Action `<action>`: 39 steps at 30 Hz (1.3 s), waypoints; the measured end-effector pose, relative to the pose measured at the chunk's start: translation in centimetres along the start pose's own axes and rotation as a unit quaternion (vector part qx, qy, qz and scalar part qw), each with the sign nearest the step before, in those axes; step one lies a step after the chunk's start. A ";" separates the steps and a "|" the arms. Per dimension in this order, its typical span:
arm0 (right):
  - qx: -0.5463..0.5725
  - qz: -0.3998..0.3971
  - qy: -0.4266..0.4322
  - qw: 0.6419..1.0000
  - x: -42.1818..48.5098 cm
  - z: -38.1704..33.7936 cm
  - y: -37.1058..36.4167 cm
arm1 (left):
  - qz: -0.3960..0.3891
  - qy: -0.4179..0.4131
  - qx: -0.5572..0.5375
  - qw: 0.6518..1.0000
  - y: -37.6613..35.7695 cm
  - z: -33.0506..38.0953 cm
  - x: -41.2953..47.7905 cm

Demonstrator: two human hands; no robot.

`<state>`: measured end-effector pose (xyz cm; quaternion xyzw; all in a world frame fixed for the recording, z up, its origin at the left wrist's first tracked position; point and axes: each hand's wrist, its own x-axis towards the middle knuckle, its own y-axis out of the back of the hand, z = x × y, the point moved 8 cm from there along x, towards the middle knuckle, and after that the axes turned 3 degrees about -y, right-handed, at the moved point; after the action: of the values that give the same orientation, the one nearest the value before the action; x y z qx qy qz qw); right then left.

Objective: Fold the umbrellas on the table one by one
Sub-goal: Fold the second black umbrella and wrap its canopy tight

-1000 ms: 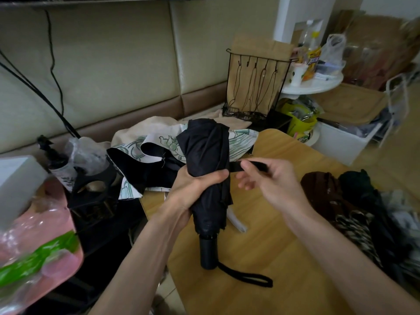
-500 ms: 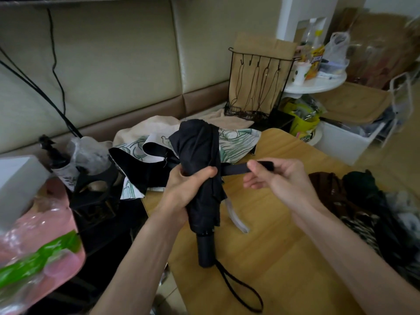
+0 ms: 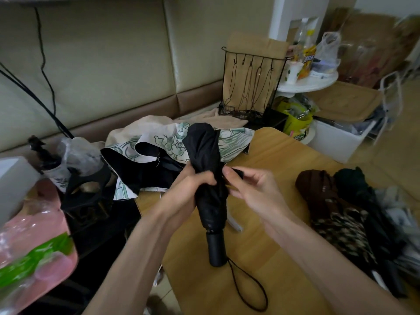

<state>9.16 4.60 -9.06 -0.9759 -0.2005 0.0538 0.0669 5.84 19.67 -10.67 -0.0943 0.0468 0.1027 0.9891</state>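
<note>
Above the wooden table point(image 3: 284, 160), my left hand point(image 3: 193, 185) grips the rolled black umbrella point(image 3: 210, 208), right hand point(image 3: 252, 189) pinching its black strap point(image 3: 237, 173); fastening looks left, then the unfolded white green-printed umbrella point(image 3: 168, 139).

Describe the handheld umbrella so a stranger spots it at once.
Find the light wooden table. Over its middle, the left hand grips a rolled plain black fabric umbrella, handle down. Unlike the brown patterned umbrella lying at right, it is held upright.
</note>
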 end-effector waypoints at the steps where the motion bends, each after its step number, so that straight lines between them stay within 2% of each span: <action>1: 0.007 0.001 -0.008 1.000 0.2 0.1 0.3 | -0.028 -0.020 0.000 0.999 -0.3 0.1 -0.2; 3: 0.024 -0.004 -0.024 0.999 0.5 0.2 0.8 | -0.039 -0.060 0.013 0.997 -0.2 0.6 -0.7; 7: 0.066 -0.018 -0.064 0.996 1.3 1.0 1.6 | 0.007 -0.118 0.093 0.989 0.1 0.7 -1.1; 13: 0.144 -0.066 -0.084 0.984 1.5 1.9 0.9 | 0.029 -0.071 -0.006 0.997 -1.3 -1.4 -1.6; 17: 0.105 -0.089 -0.073 0.988 1.4 1.8 0.9 | 0.063 -0.011 0.013 0.998 -0.8 -2.0 -1.6; 20: -0.002 -0.059 -0.035 0.998 1.6 1.0 1.8 | 0.094 0.023 0.065 0.993 0.2 -2.2 -1.6; 23: -0.118 0.017 0.033 0.992 2.2 0.2 3.2 | 0.134 0.007 0.046 0.990 1.1 -1.3 -1.9; 30: -0.109 0.054 0.008 0.993 2.8 0.7 4.8 | 0.160 -0.047 0.031 0.985 1.1 0.8 -3.3; 33: -0.116 0.052 0.027 0.992 2.3 0.4 4.1 | 0.191 -0.049 0.035 0.980 1.2 0.7 -3.4; 36: -0.121 0.013 0.104 0.987 1.1 -2.1 2.3 | 0.211 -0.098 0.119 0.965 1.6 1.6 -3.1; 39: -0.200 -0.033 0.196 0.959 -0.4 -4.2 -0.6 | 0.236 -0.129 0.206 0.941 1.5 1.7 -3.1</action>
<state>9.10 4.54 -4.77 -0.9535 -0.2224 -0.1821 -0.0901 2.63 20.88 -8.92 0.1392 -0.0405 0.3327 0.9318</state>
